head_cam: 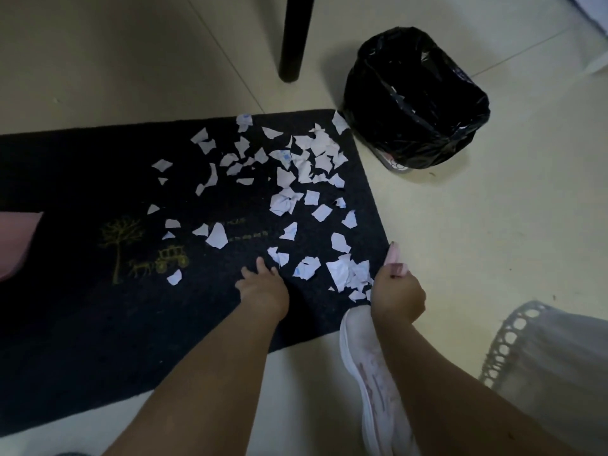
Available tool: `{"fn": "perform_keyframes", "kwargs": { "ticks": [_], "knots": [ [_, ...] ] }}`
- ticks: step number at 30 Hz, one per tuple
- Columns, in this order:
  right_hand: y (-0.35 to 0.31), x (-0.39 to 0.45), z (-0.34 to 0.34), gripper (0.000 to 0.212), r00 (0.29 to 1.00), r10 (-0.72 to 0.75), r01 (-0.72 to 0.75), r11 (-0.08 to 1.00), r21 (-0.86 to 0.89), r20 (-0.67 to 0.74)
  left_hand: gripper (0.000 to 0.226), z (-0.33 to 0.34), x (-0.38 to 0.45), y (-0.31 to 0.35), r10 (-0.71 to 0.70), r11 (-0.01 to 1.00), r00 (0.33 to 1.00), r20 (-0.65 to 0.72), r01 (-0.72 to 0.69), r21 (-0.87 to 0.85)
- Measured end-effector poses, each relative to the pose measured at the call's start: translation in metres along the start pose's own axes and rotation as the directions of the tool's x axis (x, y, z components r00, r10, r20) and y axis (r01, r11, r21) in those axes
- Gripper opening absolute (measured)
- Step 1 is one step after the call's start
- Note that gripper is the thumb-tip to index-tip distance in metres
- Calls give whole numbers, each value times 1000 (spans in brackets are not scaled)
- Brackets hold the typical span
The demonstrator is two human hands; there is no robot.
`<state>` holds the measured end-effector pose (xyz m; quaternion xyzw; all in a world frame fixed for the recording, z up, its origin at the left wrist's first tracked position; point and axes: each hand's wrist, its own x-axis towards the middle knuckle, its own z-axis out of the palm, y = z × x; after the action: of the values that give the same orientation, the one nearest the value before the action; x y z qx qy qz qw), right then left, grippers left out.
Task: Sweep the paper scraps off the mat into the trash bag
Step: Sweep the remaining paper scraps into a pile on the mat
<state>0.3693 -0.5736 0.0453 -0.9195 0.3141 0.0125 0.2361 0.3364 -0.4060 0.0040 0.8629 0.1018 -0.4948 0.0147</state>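
Observation:
A dark mat (98, 324) with a yellow tree-and-carriage print lies on the pale tiled floor. Several torn white paper scraps (296, 169) are scattered over its right half, thickest toward the far right corner. The black trash bag (414, 97) lines a small bin and stands open on the floor just past that corner. My left hand (263, 287) rests on the mat with its fingertips next to the nearest scraps. At the mat's right edge, my right hand (396, 296) grips a pink object (393, 255) that sticks out above my fist, beside a small heap of scraps (348, 274).
A black furniture leg (292, 37) stands on the floor behind the mat. My white shoe (365, 363) sits at the mat's near right corner, under my right forearm. Grey cloth with a lace edge (543, 357) lies at the right. Something pink (16, 241) shows at the left edge.

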Motion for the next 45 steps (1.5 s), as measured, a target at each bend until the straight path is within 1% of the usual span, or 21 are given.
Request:
{"fn": "perform_keyframes", "kwargs": {
  "ticks": [2, 4, 7, 9, 12, 15, 17, 19, 22, 24, 27, 29, 31, 32, 34, 36, 37, 40, 42, 43, 45],
  "knots": [
    [-13, -8, 10, 47, 1000, -6, 5, 999, 48, 25, 88, -1, 0, -1, 5, 1000, 1000, 4, -5, 0],
    [-27, -18, 21, 40, 994, -23, 13, 996, 90, 111, 89, -3, 1, -3, 13, 1000, 1000, 10, -13, -1],
    [-49, -35, 30, 32, 964, -58, 2, 978, 211, 260, 87, -2, 2, -5, 18, 1000, 1000, 12, -17, -17],
    [-61, -40, 31, 32, 951, -72, -13, 962, 272, 300, 83, -2, 1, -7, 24, 999, 1000, -6, -25, -31],
    [-66, -30, 19, 30, 975, -68, 2, 956, 295, 214, 82, 0, 2, -13, 49, 998, 998, -25, -50, -33],
    [-49, -8, 2, 36, 999, -31, 27, 982, 185, 21, 80, -4, 2, -19, 59, 997, 998, -26, -60, -48],
    [-33, 6, -7, 36, 997, -8, 18, 992, 128, -72, 69, -8, 1, -22, 46, 998, 997, -54, -49, -47],
    [-16, 13, -13, 38, 997, -7, 10, 999, 46, -75, 65, -9, -1, -23, 2, 1000, 997, -75, -4, -20],
    [-2, 10, -7, 45, 999, 26, -28, 999, -42, -38, 75, 1, -3, -22, -56, 998, 997, -59, 56, -9],
    [-4, 1, 4, 44, 998, 62, -62, 998, 20, 3, 81, 6, -2, -22, -67, 997, 997, -41, 65, -30],
    [-15, -10, 20, 35, 977, 131, -158, 974, 163, 168, 82, 4, -1, -23, -67, 997, 997, -24, 66, -42],
    [-22, -14, 22, 26, 958, 130, -202, 940, 276, 256, 80, 1, -1, -22, -67, 997, 998, -1, 67, -49],
    [-27, -12, 16, 22, 956, 114, -214, 901, 378, 269, 81, -1, -1, -22, -67, 996, 998, 13, 68, -50],
    [-29, -10, 11, 22, 965, 111, -203, 890, 408, 239, 83, -1, 0, -23, -68, 996, 998, 14, 68, -48],
    [-29, -1, -1, 30, 988, 131, -154, 918, 365, 86, 85, 0, 2, -25, -67, 996, 998, 18, 68, -56],
    [-21, 8, -15, 41, 986, 147, -125, 965, 232, -81, 84, 1, 3, -26, -66, 996, 997, 25, 68, -62],
    [-14, 11, -22, 43, 983, 141, -120, 978, 170, -114, 84, 2, 3, -27, -70, 996, 997, 27, 71, -60],
    [8, 14, -33, 40, 991, 105, -103, 994, 27, -77, 84, 2, 2, -26, -76, 995, 997, 20, 77, -67],
    [16, 10, -29, 48, 992, 126, -126, 992, -27, -22, 83, 2, 2, -25, -74, 995, 997, 16, 75, -71],
    [18, 8, -23, 51, 990, 144, -144, 989, -20, -3, 83, 2, 2, -25, -74, 995, 997, 18, 75, -71],
    [12, 1, -14, 49, 980, 186, -190, 979, 66, 67, 83, 2, 2, -26, -76, 995, 997, 23, 78, -68]
  ]
}}
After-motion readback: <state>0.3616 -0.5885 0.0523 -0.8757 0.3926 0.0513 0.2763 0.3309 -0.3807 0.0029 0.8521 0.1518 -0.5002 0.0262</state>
